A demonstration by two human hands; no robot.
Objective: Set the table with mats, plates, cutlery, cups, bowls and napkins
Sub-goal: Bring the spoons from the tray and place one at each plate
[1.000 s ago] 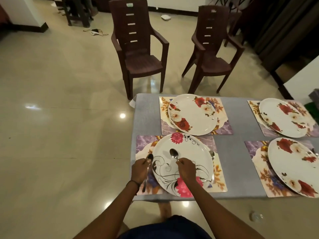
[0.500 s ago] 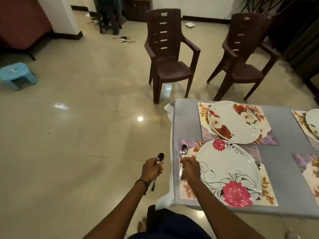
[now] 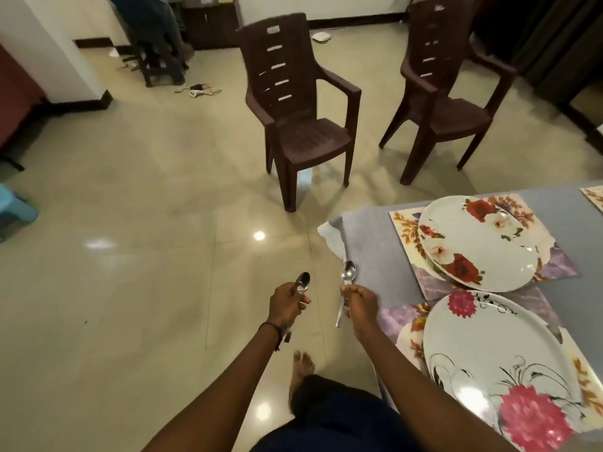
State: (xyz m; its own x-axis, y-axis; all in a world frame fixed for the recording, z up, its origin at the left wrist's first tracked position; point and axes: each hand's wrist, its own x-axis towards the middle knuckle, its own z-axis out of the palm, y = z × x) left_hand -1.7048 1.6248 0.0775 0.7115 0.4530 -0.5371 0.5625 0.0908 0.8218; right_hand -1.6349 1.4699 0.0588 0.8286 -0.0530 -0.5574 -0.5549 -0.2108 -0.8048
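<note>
My left hand [image 3: 287,305] grips a steel spoon [image 3: 301,283], bowl pointing up, out over the floor left of the table. My right hand [image 3: 360,305] pinches a second spoon [image 3: 347,277] upright at the table's left edge. To its right a white plate with pink flowers [image 3: 496,360] lies on a floral mat [image 3: 396,321]. Behind it a white plate with red roses [image 3: 479,243] sits on another mat [image 3: 408,230]. Both mats rest on the grey-covered table [image 3: 368,243].
Two dark brown plastic chairs [image 3: 300,112] [image 3: 447,86] stand on the glossy tiled floor beyond the table. A blue stool [image 3: 14,210] is at the far left. A third mat's corner [image 3: 594,197] shows at the right edge. My bare foot [image 3: 301,370] is below my hands.
The view has swung left, so the table now lies at the right. Both hands, each still holding its spoon, have come off the near plate to the table's left edge.
</note>
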